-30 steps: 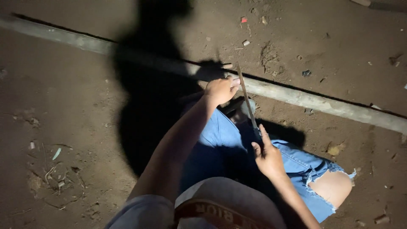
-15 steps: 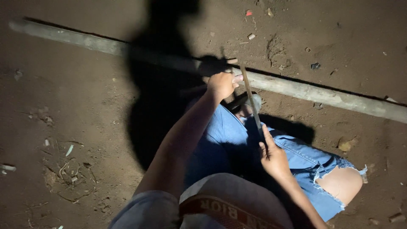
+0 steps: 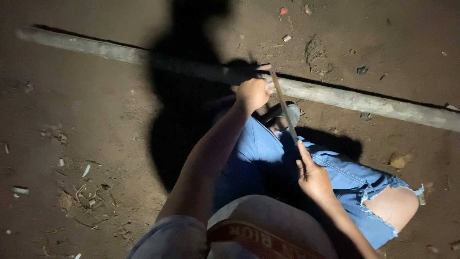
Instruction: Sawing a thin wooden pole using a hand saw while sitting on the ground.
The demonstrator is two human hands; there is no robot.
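A thin straight strip [image 3: 283, 106], like a slat or blade, runs from my left hand down to my right hand. My left hand [image 3: 255, 90] is closed on its far end, just in front of a long pale pole [image 3: 345, 98] that lies on the dirt. My right hand [image 3: 312, 176] grips the near end above my lap. Below the strip are my legs in torn blue denim [image 3: 345, 178] and a sandalled foot [image 3: 286, 115].
The ground is bare brown dirt [image 3: 96, 124] lit from behind me, with my dark shadow across it. Small scraps and shavings [image 3: 81, 192] lie at the left. Bits of litter [image 3: 286, 37] sit beyond the pole.
Both hands keep hold of the strip. The view has shifted slightly, so the pole and hands sit a little lower and further right in the picture.
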